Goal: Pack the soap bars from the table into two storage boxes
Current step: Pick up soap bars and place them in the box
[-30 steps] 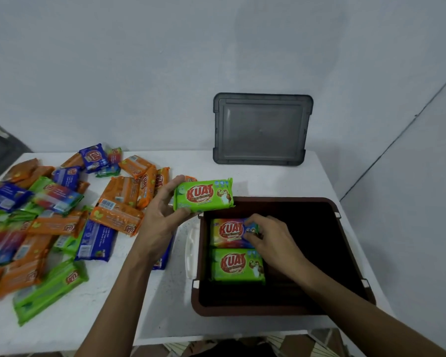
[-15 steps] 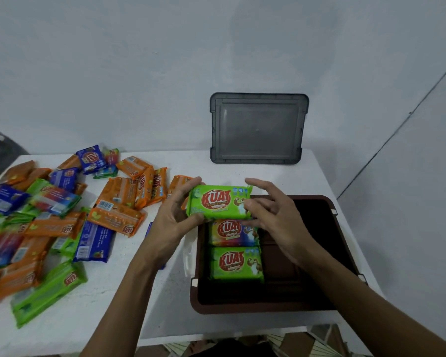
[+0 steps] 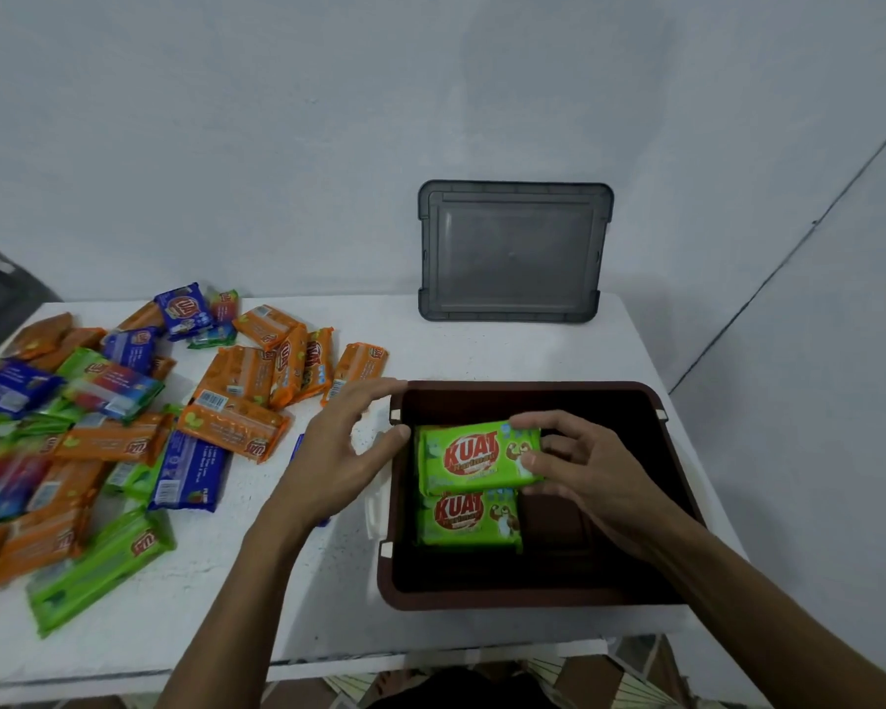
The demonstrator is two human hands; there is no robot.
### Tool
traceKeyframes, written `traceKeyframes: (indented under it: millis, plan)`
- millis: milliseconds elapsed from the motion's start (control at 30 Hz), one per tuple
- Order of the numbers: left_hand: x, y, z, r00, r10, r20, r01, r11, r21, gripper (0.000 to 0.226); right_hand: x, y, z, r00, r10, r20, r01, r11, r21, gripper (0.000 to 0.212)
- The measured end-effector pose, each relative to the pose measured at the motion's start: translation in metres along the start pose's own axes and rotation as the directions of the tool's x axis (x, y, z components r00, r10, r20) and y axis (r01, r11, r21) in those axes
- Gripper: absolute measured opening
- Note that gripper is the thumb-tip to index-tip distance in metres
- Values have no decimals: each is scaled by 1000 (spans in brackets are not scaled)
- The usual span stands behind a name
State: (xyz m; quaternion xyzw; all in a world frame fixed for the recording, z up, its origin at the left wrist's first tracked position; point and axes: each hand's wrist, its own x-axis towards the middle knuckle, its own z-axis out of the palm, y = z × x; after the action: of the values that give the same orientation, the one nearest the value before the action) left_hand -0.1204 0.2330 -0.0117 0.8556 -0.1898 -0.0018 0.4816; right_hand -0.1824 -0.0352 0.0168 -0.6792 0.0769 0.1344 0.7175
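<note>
Your right hand grips a green soap bar inside the box; your left hand hangs open, seemingly touching nothing.

The soap bars were all in shiny plastic wrappers, kinda crinkly and catching the light. The brown box looked like smooth matt plastic. The grey lid was see-through-ish plastic with a dull sheen. The white table looked matt and a bit speckled.
</note>
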Motion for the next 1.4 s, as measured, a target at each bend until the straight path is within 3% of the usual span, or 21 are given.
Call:
traceKeyframes:
  millis: [333,433,600,800,1000,1133,1233,1400]
  plan:
    - [-3,-11,10,999,21,-28,-18,996,92,50,-6,25,10,990,112,87,-88,965,-248,24]
    - [-4,-14,11,1000,21,-18,-18,993,119,51,-2,32,9,999,33,38,-10,864,-504,26]
    - [-4,-15,14,1000,-6,-8,7,994,110,53,5,40,6,999,-22,27,35,667,-744,33]
    - [-7,-15,14,1000,-5,-6,5,993,114,53,7,43,14,1000,-16,22,27,569,-822,34]
    - [-8,-12,14,1000,8,-6,-7,993,118,53,3,38,16,997,-5,81,69,577,-814,36]
    - [-9,-13,10,1000,12,7,-13,991,135,50,7,18,9,995,-15,98,91,520,-849,45]
    - [-11,-14,8,1000,20,10,-21,993,120,46,15,2,6,995,-90,47,84,465,-881,43]
    - [-20,-16,0,997,-72,-2,72,994,82,48,29,-21,23,971,-236,29,148,505,-850,36]
